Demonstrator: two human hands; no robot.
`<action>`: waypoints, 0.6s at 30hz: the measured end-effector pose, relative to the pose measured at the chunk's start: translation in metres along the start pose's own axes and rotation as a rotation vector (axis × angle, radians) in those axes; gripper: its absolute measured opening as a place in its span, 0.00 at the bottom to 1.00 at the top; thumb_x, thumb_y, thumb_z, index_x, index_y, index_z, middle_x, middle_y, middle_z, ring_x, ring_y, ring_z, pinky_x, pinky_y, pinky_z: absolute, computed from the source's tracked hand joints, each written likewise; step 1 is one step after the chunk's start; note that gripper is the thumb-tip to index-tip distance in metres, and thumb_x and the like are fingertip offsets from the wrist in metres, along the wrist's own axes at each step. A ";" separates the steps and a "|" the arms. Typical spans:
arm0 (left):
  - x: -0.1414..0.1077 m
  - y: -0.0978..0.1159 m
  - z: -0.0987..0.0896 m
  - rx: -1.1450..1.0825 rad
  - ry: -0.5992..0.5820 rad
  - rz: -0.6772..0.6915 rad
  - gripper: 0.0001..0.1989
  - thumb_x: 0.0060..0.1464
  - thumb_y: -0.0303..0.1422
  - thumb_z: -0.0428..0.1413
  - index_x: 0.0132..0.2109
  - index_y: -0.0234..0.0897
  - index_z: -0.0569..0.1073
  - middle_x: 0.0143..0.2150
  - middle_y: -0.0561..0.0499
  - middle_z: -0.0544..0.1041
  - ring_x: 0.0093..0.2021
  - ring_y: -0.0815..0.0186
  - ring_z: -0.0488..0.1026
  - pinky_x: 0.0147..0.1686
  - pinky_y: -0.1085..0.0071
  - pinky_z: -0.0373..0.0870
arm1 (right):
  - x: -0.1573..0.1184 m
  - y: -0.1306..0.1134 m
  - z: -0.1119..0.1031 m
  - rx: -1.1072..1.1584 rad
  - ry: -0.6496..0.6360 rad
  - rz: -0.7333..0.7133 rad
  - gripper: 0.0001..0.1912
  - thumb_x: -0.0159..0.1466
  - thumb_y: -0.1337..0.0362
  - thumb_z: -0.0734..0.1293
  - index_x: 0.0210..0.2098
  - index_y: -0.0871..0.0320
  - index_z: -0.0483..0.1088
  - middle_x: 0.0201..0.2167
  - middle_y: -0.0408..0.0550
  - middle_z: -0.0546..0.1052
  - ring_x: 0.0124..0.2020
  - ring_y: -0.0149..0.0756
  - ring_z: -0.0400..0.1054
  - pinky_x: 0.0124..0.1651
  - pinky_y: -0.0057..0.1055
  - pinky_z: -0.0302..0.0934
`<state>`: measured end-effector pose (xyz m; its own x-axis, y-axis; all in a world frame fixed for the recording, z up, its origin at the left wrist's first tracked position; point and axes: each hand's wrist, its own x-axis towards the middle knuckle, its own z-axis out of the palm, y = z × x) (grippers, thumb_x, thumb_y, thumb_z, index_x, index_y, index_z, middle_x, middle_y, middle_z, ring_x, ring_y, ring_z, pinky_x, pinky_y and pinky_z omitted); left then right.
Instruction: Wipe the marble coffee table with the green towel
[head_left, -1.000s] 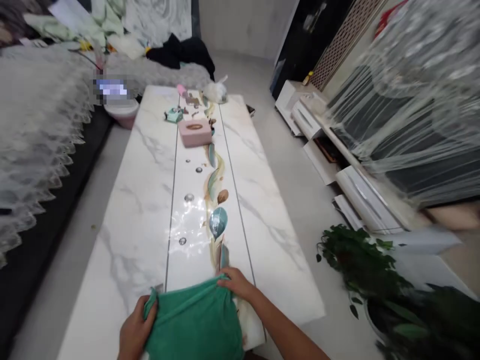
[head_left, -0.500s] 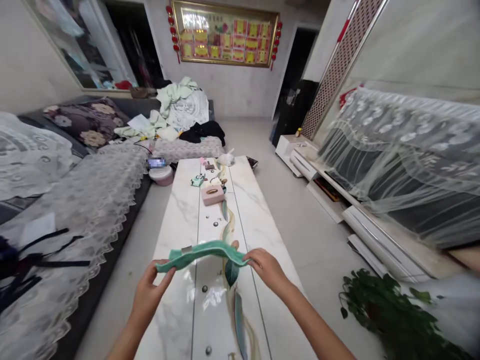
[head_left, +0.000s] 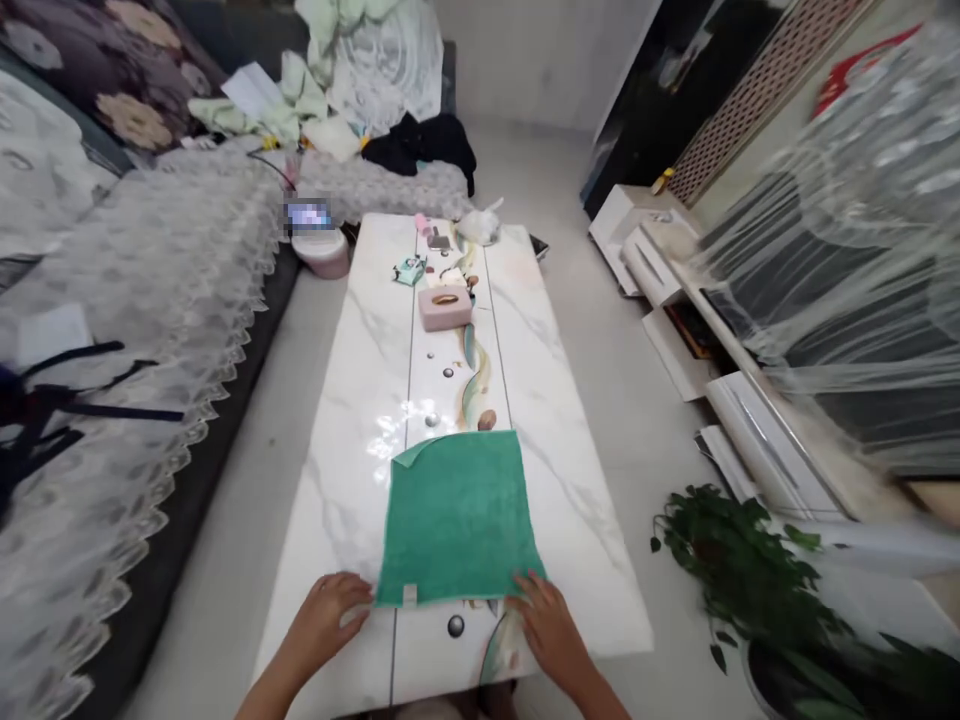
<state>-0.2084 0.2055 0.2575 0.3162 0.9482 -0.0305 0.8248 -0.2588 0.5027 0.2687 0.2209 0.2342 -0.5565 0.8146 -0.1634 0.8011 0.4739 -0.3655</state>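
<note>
A green cloth [head_left: 459,515] lies spread nearly flat on the white marble-patterned table [head_left: 337,530], its far left corner folded over and a small pale tag at its near left edge. My left hand [head_left: 334,610] is at the near left corner, fingers apart and fingertips beside the edge. At the near right corner, the fingers of my right hand [head_left: 544,615] rest spread on the cloth.
Farther along the table are a pink tissue box [head_left: 445,308], a small teal packet [head_left: 410,270] and a white plastic bag [head_left: 481,224]. A lace-covered sofa [head_left: 180,260] runs along the left. A leafy plant [head_left: 742,570] and a low cabinet [head_left: 742,400] stand on the right.
The cloth, held up between both hands before, now lies spread on the table. Both hands have let go of its corners and moved lower and nearer. The view has tilted downward.
</note>
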 end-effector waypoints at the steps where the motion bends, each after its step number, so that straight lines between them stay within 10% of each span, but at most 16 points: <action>1: -0.009 0.001 0.010 0.000 0.019 -0.047 0.13 0.64 0.34 0.56 0.46 0.50 0.85 0.46 0.53 0.87 0.49 0.58 0.83 0.48 0.62 0.80 | -0.010 -0.005 0.007 0.009 -0.006 0.005 0.28 0.68 0.70 0.62 0.63 0.45 0.76 0.69 0.47 0.72 0.70 0.48 0.66 0.66 0.50 0.68; 5: 0.037 0.015 0.054 0.046 0.122 -0.176 0.22 0.70 0.40 0.49 0.65 0.47 0.77 0.64 0.48 0.80 0.63 0.56 0.77 0.60 0.56 0.77 | 0.040 -0.017 0.016 -0.010 0.133 0.096 0.29 0.74 0.62 0.58 0.73 0.48 0.66 0.75 0.51 0.64 0.75 0.50 0.57 0.69 0.51 0.63; 11: 0.217 0.012 0.119 0.217 0.090 -0.445 0.32 0.70 0.38 0.47 0.76 0.33 0.60 0.78 0.37 0.58 0.78 0.47 0.56 0.73 0.40 0.57 | 0.243 0.022 0.019 -0.117 0.000 0.205 0.31 0.76 0.59 0.58 0.78 0.51 0.56 0.79 0.53 0.53 0.79 0.53 0.48 0.76 0.63 0.49; 18: 0.365 -0.070 0.080 0.237 0.108 -0.488 0.33 0.71 0.39 0.44 0.78 0.33 0.54 0.81 0.41 0.49 0.81 0.50 0.48 0.77 0.41 0.48 | 0.417 0.091 -0.018 -0.155 0.007 0.103 0.31 0.79 0.59 0.53 0.79 0.52 0.50 0.81 0.52 0.47 0.81 0.50 0.42 0.78 0.61 0.41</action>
<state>-0.1133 0.5551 0.1424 -0.1692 0.9787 -0.1165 0.9503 0.1933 0.2441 0.1132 0.6100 0.1493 -0.4687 0.8635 -0.1862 0.8784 0.4333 -0.2014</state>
